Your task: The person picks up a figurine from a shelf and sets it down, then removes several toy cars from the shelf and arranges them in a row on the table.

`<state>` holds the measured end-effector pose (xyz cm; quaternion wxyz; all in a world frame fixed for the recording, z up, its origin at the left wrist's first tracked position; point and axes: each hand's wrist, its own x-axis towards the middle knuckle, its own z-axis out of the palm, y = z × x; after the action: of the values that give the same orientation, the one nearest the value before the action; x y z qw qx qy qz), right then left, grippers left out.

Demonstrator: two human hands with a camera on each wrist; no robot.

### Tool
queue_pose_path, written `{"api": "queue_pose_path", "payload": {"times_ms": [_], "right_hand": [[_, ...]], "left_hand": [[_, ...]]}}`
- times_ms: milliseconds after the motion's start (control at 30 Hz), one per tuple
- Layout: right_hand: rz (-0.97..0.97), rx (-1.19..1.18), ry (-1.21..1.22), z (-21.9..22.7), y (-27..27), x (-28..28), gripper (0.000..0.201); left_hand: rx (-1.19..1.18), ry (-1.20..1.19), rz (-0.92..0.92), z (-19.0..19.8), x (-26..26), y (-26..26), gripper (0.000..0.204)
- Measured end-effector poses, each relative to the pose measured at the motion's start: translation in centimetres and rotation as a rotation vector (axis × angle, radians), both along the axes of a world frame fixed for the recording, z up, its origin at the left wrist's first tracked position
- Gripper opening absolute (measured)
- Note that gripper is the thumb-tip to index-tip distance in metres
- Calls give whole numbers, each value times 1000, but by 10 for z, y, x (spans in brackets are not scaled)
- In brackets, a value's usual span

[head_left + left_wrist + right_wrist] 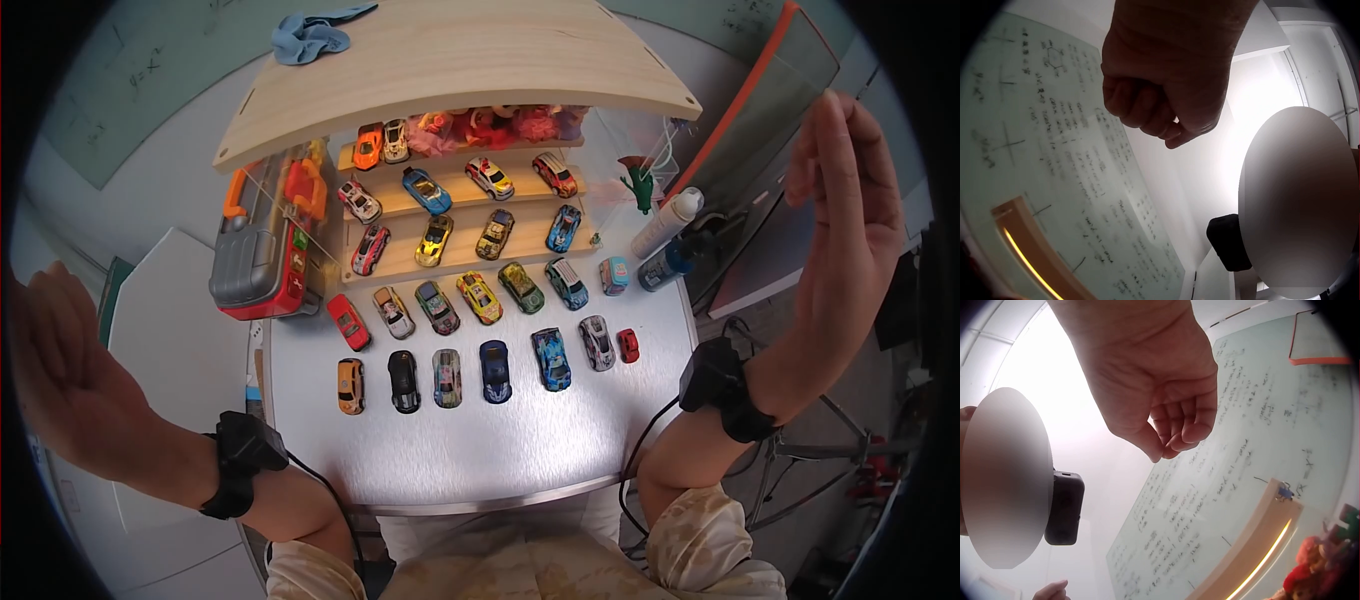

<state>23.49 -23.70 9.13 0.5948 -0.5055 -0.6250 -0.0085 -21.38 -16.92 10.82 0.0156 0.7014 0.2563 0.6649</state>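
Observation:
Both hands are raised at the sides of the metal-topped table (480, 450), away from the toy cars. My left hand (65, 370), at the far left, has its fingers loosely bent and holds nothing; the left wrist view shows the same hand (1166, 81) with its fingers folded toward the palm. On the right, my right hand (850, 190) is lifted, its fingers loosely curved and thumb near the fingertips, as the right wrist view of this hand (1154, 387) shows. Two rows of toy cars, among them a black car (404, 381) and a blue car (551, 360), stand on the table.
A stepped wooden rack (400, 265) holds more cars and dolls (480, 127) under a wooden top (450, 65) with a blue cloth (310, 38). A grey-red toolbox (262, 250) is left; a white spray can (668, 222) and a dark bottle (665, 265) stand right.

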Motion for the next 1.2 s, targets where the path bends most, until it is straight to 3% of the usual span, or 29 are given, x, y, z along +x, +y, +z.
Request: {"api": "queue_pose_path", "payload": {"times_ms": [400, 533, 667, 767, 1000, 1100, 1200], "right_hand": [[-10, 10, 72, 5, -1, -25, 23], [-23, 61, 89, 4, 0, -32, 23], [24, 68, 146, 7, -10, -39, 23], [191, 60, 281, -8, -15, -46, 22], [731, -141, 844, -90, 1, -21, 22], [924, -159, 994, -119, 11, -18, 23], [1008, -201, 1030, -137, 16, -18, 24]], "left_hand": [[4, -32, 64, 1, 15, -3, 48], [-43, -34, -64, 1, 1, -4, 23], [-112, -64, -10, -18, -12, -4, 37], [-241, -189, -207, -24, 15, -6, 19], [-722, -550, -1123, -88, 5, 3, 41], [-782, -675, -1297, -133, 0, 13, 41], [-813, -742, -1287, -161, -2, 21, 41]]}}
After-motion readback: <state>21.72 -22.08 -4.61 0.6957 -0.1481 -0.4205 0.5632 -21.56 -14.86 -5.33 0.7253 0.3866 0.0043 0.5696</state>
